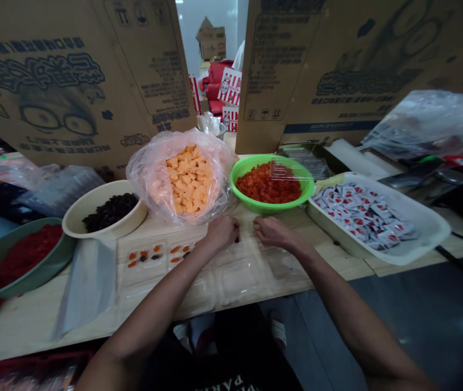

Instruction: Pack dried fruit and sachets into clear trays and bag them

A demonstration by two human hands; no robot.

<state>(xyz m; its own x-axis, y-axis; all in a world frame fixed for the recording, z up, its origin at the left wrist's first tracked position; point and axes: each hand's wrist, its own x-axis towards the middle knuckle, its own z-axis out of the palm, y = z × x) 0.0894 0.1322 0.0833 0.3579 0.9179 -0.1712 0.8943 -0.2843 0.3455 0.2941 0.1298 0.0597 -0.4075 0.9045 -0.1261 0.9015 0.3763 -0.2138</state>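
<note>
My left hand (222, 231) hovers over the row of clear plastic trays, its fingers curled together. Close by on the right, my right hand (273, 231) is also closed, just in front of the green bowl (237, 196). What either hand pinches, if anything, is hidden or too small to make out. A clear tray (144, 274) at the left holds several small orange and dark dried-fruit pieces (143, 255). The tray beside it has similar pieces (180, 251), partly covered by my left forearm. Orange-red dried fruit (268, 184) fills the green bowl, with a clear lid-like piece (291, 170) resting over its edge.
A plastic bag of pale orange pieces (191, 182) stands behind my hands. To its left are a cream bowl (72, 231) of dark dried fruit and a green basin (58, 255) of red pieces. A white tub (427, 233) of sachets sits right. Cardboard boxes (142, 65) stand behind.
</note>
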